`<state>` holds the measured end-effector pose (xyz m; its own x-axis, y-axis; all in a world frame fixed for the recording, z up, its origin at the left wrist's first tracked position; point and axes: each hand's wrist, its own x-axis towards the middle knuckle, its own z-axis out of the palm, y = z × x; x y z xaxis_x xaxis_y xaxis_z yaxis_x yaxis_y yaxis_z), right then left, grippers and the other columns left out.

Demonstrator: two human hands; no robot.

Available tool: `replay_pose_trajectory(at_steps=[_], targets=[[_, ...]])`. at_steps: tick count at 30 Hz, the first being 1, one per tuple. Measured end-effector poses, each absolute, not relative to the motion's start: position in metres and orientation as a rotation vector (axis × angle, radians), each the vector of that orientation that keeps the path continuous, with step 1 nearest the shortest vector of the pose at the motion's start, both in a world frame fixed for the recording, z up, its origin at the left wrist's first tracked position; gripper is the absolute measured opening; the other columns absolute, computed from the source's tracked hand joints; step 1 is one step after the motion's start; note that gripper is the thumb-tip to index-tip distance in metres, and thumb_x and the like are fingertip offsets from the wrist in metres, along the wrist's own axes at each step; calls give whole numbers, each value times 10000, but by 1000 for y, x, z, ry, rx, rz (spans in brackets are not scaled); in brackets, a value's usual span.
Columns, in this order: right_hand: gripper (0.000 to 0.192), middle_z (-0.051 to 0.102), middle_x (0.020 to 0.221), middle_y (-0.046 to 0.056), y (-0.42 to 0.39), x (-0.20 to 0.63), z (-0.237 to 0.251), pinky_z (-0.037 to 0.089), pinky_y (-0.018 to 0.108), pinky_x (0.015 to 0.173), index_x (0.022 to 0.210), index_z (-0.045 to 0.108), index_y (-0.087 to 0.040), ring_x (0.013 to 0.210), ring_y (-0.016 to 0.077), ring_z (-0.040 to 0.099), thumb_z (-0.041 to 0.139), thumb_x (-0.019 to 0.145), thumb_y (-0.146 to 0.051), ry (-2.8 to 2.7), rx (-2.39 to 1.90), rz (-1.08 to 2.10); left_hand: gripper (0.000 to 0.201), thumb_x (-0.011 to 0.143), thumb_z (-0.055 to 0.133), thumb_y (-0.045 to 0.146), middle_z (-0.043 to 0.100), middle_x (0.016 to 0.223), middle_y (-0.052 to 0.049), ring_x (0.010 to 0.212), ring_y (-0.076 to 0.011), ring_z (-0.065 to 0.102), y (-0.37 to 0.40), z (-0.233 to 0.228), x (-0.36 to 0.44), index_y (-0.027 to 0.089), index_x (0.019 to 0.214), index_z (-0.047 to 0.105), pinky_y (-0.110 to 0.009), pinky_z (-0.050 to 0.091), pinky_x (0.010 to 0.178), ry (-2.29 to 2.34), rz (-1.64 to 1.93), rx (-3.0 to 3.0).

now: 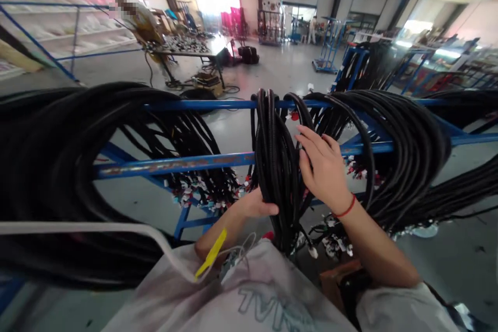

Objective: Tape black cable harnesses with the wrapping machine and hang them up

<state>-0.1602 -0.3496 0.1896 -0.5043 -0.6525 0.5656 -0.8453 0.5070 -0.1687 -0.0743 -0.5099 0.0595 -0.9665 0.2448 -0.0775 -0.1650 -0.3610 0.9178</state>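
A bundle of black wire harnesses (274, 161) in corrugated sleeving hangs over the blue rail in front of me. My left hand (260, 204) is closed round its lower part, thumb across the front and the other fingers hidden behind. On the bundle's right side, my right hand (323, 167) has its fingers stretched out, fingertips against a single black harness loop (296, 101) that hangs over the same rail. White connectors (312, 251) dangle at the lower ends, beside my shirt.
Two blue rails (202, 105) of a rack cross before me. Thick harness coils (89, 129) hang at left, more harnesses (412, 129) at right. A white tube with a yellow tag (212, 255) crosses lower left. Behind stand a worktable (194, 52) and a person (146, 23).
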Motion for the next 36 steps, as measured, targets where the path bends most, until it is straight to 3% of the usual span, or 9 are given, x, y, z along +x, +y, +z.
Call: replay_pose_trajectory(at_steps=[6,11,14,18,21,23,27,31,36], targets=[[320,652,1215,53,-290,-210,197,96,693,1107,1125,690,-257,1372,343,345,463,914,-174,-2271,933,538,455,710,785,439,707,1166,-106,1169,-313,605,-472,91,-69,162,1068,744,-416,444,1043,1748,2554,33],[374,573,1346,66,-232,-251,204,244,618,1107,1224,635,-253,1319,294,446,417,924,-207,-2390,1013,632,469,735,727,367,634,1315,-114,1219,-313,572,-465,91,-77,165,1158,723,-394,445,1035,1636,2646,194],[411,442,1471,89,-218,-240,194,188,619,1135,1275,594,-230,1369,298,383,444,893,-214,-2373,1060,573,536,727,706,368,566,1403,-109,1295,-321,512,-467,85,-83,175,1226,689,-396,423,1059,1545,2616,346],[547,379,1512,98,-212,-221,177,222,574,1154,1359,525,-209,1387,268,360,416,827,-142,-2329,1021,591,522,695,715,427,651,1267,-156,1223,-342,570,-468,76,-89,136,1127,714,-428,442,1031,1461,2564,413],[570,392,1505,98,-210,-218,175,295,538,1143,1386,498,-207,1378,251,378,401,830,-134,-2301,993,665,501,663,738,485,727,996,-148,947,-311,679,-468,71,-89,127,1012,707,-410,527,839,1416,2550,329],[539,445,1467,100,-212,-215,177,295,548,1143,1372,512,-210,1348,260,422,411,847,-143,-2288,999,685,520,642,754,510,725,922,-128,858,-285,680,-468,69,-88,132,996,696,-381,533,764,1419,2561,307],[361,530,1379,123,-231,-190,178,317,576,1119,1262,596,-210,1307,309,460,471,924,-232,-2230,905,717,595,617,767,571,687,1137,-135,1037,-312,639,-466,72,-87,163,1047,717,-400,509,894,1511,2584,309],[317,654,1090,134,-253,-162,158,527,463,897,1154,634,-187,1000,289,634,600,924,-402,-2214,665,1105,654,556,809,613,619,1318,-101,1259,-352,522,-464,69,-88,240,1088,739,-456,410,1056,1539,2458,353],[374,662,792,59,-262,-157,139,556,354,654,937,674,-180,702,223,638,637,880,-548,-2377,550,1993,669,531,788,699,682,1213,-105,1235,-364,540,-465,60,-91,211,988,770,-469,349,1097,1579,2293,462]])
